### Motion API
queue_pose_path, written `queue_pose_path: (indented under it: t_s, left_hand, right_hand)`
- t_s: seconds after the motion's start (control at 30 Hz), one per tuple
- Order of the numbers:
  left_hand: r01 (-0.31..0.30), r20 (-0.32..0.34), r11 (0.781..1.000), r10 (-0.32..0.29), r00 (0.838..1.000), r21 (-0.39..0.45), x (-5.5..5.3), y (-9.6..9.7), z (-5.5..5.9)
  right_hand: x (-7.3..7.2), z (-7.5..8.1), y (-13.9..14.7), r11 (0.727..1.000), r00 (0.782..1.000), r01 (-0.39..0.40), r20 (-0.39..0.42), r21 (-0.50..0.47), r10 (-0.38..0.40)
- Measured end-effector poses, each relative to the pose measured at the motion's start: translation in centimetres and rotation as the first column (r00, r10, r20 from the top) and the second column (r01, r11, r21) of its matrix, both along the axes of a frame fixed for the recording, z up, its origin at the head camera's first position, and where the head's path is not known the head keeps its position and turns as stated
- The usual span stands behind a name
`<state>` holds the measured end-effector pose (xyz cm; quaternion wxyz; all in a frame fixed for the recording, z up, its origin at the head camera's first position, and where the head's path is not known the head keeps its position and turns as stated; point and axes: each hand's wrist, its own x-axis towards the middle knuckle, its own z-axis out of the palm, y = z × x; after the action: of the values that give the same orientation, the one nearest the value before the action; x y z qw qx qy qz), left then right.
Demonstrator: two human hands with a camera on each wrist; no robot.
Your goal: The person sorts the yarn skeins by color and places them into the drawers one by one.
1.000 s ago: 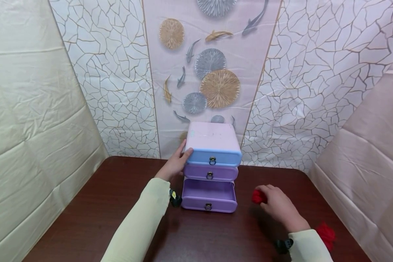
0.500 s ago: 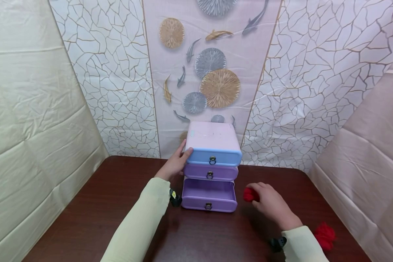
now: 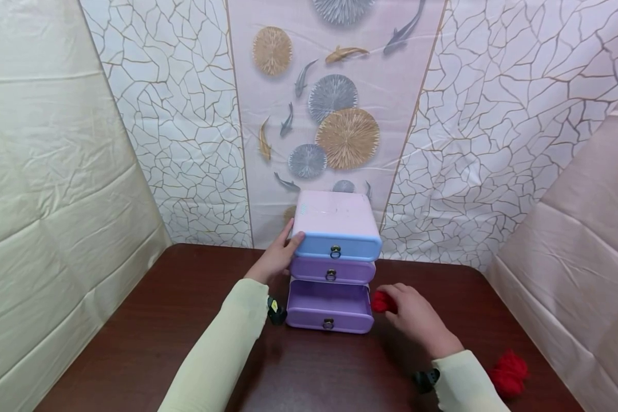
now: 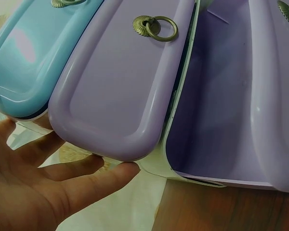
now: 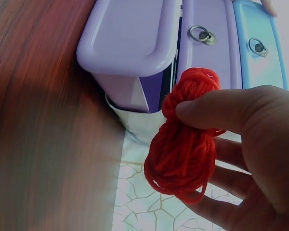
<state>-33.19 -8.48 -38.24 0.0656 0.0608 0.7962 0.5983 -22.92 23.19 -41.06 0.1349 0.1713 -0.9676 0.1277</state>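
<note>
A small drawer cabinet (image 3: 335,214) with a pale pink top stands at the back of the table. Its blue top drawer (image 3: 360,247) and purple middle drawer (image 3: 309,270) are closed, while the purple bottom drawer (image 3: 304,317) is pulled out with a bare inside. My left hand (image 3: 274,260) rests on the cabinet's left side, fingers spread along it in the left wrist view. Just right of the bottom drawer, my right hand (image 3: 417,315) pinches a bundle of red yarn (image 5: 183,144) between thumb and fingers, apart from the drawer.
Another bundle of red yarn (image 3: 510,373) lies on the dark brown table (image 3: 149,343) near its right edge, beside my right sleeve. A patterned cloth wall (image 3: 185,114) rises close behind the cabinet. Ring pulls (image 3: 328,324) hang on the drawer fronts.
My right hand has carried the red yarn leftward, close to the open bottom drawer. The yarn on the table shows more fully as the sleeve moved off it. My left hand stays put.
</note>
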Motion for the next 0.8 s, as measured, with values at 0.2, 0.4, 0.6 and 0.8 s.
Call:
queue_pose_path:
  t_s: [0.2, 0.4, 0.6, 0.8]
  left_hand:
    - [-0.001, 0.011, 1.000, 0.001, 1.000, -0.003, 0.0, 0.0, 0.0]
    - [0.004, 0.003, 1.000, -0.004, 1.000, -0.008, 0.0, 0.0, -0.1]
    - [0.004, -0.004, 1.000, -0.004, 1.000, 0.002, -0.1, 0.0, -0.1]
    - [0.004, -0.005, 1.000, -0.004, 1.000, -0.001, -0.1, -0.1, 0.0]
  right_hand:
    - [-0.1, 0.1, -0.8, 0.999, 0.999, -0.032, -0.025, -0.018, 0.032]
    - [-0.2, 0.2, -1.5, 0.998, 0.998, -0.053, -0.020, -0.020, 0.052]
    - [-0.4, 0.3, -2.1, 0.998, 0.998, -0.059, -0.017, -0.018, 0.059]
    - [-0.6, 0.3, -2.9, 0.999, 0.999, -0.049, 0.010, -0.007, 0.049]
